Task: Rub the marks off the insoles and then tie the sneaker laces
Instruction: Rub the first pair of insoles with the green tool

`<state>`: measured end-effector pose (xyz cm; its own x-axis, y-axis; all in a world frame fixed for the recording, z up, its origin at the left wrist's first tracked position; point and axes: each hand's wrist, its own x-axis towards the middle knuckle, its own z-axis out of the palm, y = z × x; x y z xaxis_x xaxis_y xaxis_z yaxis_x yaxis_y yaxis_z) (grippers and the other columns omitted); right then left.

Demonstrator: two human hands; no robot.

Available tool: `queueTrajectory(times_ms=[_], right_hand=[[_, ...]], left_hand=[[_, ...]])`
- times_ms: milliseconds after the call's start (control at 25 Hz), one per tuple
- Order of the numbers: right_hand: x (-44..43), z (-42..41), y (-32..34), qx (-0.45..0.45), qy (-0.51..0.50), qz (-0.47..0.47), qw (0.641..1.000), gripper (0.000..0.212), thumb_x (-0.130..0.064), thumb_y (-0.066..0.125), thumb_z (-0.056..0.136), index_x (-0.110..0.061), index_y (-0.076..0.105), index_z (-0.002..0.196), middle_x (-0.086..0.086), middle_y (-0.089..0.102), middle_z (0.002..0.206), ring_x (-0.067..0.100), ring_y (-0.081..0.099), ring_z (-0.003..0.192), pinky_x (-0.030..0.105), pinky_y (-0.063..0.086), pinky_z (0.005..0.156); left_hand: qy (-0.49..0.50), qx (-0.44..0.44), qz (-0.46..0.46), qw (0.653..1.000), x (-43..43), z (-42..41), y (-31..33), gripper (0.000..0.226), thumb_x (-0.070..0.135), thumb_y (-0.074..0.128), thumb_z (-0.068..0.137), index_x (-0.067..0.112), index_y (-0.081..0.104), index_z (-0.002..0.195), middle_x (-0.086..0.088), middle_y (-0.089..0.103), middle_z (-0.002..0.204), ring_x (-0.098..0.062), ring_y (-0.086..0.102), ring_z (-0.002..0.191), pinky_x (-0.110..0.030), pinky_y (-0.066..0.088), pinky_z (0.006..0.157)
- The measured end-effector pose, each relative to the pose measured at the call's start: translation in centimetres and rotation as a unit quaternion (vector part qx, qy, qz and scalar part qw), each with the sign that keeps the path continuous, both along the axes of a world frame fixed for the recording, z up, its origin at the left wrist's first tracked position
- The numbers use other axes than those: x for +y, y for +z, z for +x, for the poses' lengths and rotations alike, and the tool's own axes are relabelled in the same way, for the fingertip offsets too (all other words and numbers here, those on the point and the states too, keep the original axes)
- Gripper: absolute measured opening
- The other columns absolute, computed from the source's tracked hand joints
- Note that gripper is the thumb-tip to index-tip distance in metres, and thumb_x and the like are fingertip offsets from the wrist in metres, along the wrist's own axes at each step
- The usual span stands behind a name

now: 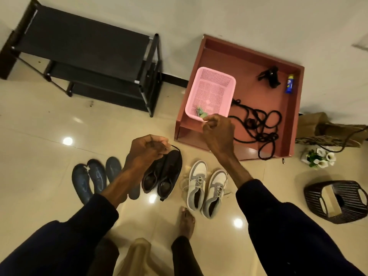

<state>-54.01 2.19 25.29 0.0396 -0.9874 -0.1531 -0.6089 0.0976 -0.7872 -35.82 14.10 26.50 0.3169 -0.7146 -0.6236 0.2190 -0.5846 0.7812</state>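
Note:
Several dark blue insoles [90,179] with pale scribbles lie on the floor at the left; one is partly hidden behind my left forearm. A pair of black sneakers [163,175] stands beside them, and a white-and-grey pair [207,189] with loose laces stands to its right. My left hand [148,149] hovers over the black pair and pinches a black lace [176,148]. My right hand [218,132] is at the near rim of a pink basket [214,76], its curled fingertips pinching a green cloth [200,112] that lies inside.
The pink basket sits in a red-brown tray [256,56] with a tangled black rope [258,124], a blue tube [289,84] and a black clip [269,76]. A black shoe rack [89,62] stands back left. At the right are white flowers [320,156] and a dark woven basket [336,202]. A bare foot [186,220] is below.

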Motion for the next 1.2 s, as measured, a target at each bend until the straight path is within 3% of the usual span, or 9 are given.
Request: queueTrajectory(times_ms=[80,200,360,640,800,960,1120,1200], right_hand=[[-2.8,0.1,-0.5,0.043,0.008,-0.014,0.999,0.018,-0.003,0.065,0.084,-0.010,0.078,0.096,0.001,0.074,0.087,0.006,0.067,0.073,0.001,0.041,0.056],[-6.1,-0.6,-2.9,0.102,0.040,-0.002,0.994,0.023,-0.002,0.058,0.083,-0.008,0.076,0.097,0.009,0.074,0.093,0.021,0.070,0.084,0.016,0.051,0.059],[-9.5,-0.4,-5.8,0.157,0.083,0.043,0.983,0.014,-0.009,0.066,0.082,-0.011,0.070,0.096,0.012,0.071,0.097,0.026,0.069,0.087,0.031,0.058,0.066],[-11.3,1.7,-8.5,0.274,0.146,0.094,0.946,0.040,-0.020,0.080,0.081,0.000,0.059,0.110,0.021,0.062,0.114,0.039,0.060,0.106,0.038,0.047,0.081],[-11.7,1.9,-8.3,0.266,0.134,0.089,0.951,0.030,-0.006,0.072,0.078,-0.005,0.063,0.106,0.017,0.063,0.112,0.037,0.061,0.106,0.031,0.043,0.075],[-10.3,2.0,-5.7,0.196,0.113,0.034,0.974,0.032,-0.003,0.068,0.075,-0.015,0.067,0.105,0.011,0.069,0.104,0.031,0.064,0.100,0.037,0.053,0.084],[-6.7,3.6,-2.8,0.141,0.135,-0.046,0.980,0.026,-0.001,0.065,0.087,-0.008,0.076,0.109,0.012,0.070,0.107,0.024,0.064,0.100,0.019,0.045,0.085],[-3.3,5.8,-1.8,0.125,0.162,-0.060,0.977,0.024,0.000,0.066,0.090,-0.008,0.074,0.112,0.012,0.064,0.110,0.017,0.059,0.097,0.003,0.039,0.080]], left_hand=[[0.010,0.004,-0.007,1.000,-1.7,0.1,0.0,0.018,0.013,0.072,0.093,0.007,0.073,0.110,-0.009,0.078,0.100,-0.027,0.076,0.096,-0.043,0.057,0.097],[0.036,0.013,-0.021,0.999,-4.0,-0.2,-0.6,0.017,0.014,0.072,0.093,0.008,0.073,0.109,-0.008,0.079,0.099,-0.027,0.076,0.095,-0.041,0.058,0.095],[0.066,0.019,-0.029,0.997,-4.8,0.1,-1.9,0.025,0.019,0.075,0.090,0.006,0.072,0.111,-0.008,0.079,0.100,-0.029,0.076,0.095,-0.040,0.059,0.093],[0.111,0.021,-0.005,0.994,-2.7,2.6,-4.3,0.025,0.011,0.073,0.091,0.001,0.070,0.113,-0.016,0.077,0.104,-0.034,0.074,0.098,-0.040,0.058,0.094],[0.115,0.021,0.003,0.993,-1.2,4.2,-5.2,0.025,0.014,0.074,0.090,0.002,0.071,0.111,-0.013,0.078,0.101,-0.035,0.075,0.097,-0.048,0.055,0.099],[0.107,0.022,-0.022,0.994,0.4,5.9,-5.7,0.024,0.015,0.073,0.089,0.004,0.071,0.110,-0.012,0.078,0.102,-0.032,0.075,0.097,-0.047,0.056,0.098],[0.115,0.031,-0.037,0.992,2.2,7.7,-6.2,0.024,0.010,0.070,0.092,0.002,0.070,0.114,-0.016,0.077,0.104,-0.031,0.075,0.095,-0.040,0.059,0.092],[0.138,0.042,-0.030,0.989,3.9,9.0,-6.7,0.026,0.012,0.071,0.091,0.001,0.069,0.115,-0.015,0.077,0.105,-0.028,0.075,0.095,-0.033,0.060,0.085]])
